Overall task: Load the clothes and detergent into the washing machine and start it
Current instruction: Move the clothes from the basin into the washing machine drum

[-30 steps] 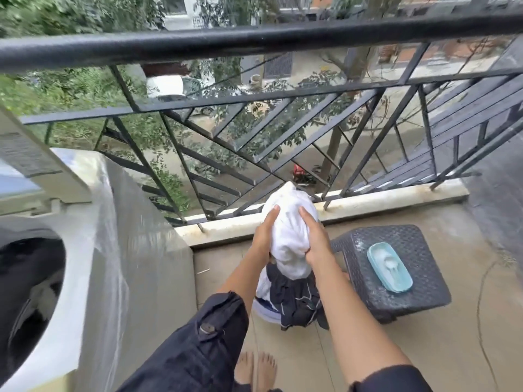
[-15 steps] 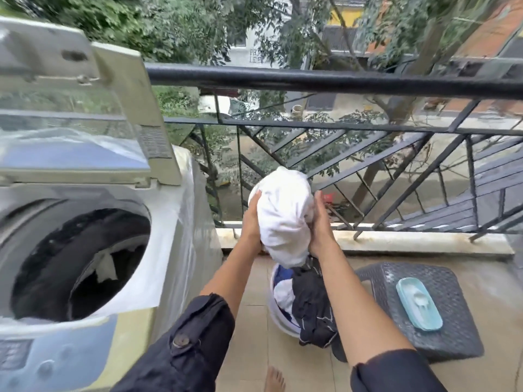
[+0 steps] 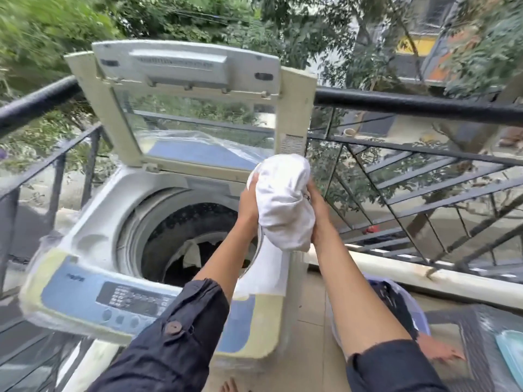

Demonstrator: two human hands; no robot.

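Observation:
A bundled white garment is held between my left hand and my right hand, above the right rim of the washing machine. The top-loader's lid stands raised. Its drum is open, with a pale cloth and dark clothes lying inside. The control panel faces me at the front. A basket with dark clothes sits on the floor to the right, partly behind my right arm. A light-blue detergent container lies on the dark wicker stool at the right edge.
A black metal railing runs behind the machine and along the balcony's edge, with a low concrete kerb below it. Trees and buildings lie beyond. Tiled floor shows between the machine and the basket, and a bare foot at the bottom.
Both hands have carried the white garment up out of the basket and leftward to the machine's open top. The view has swung left, bringing the whole machine into sight.

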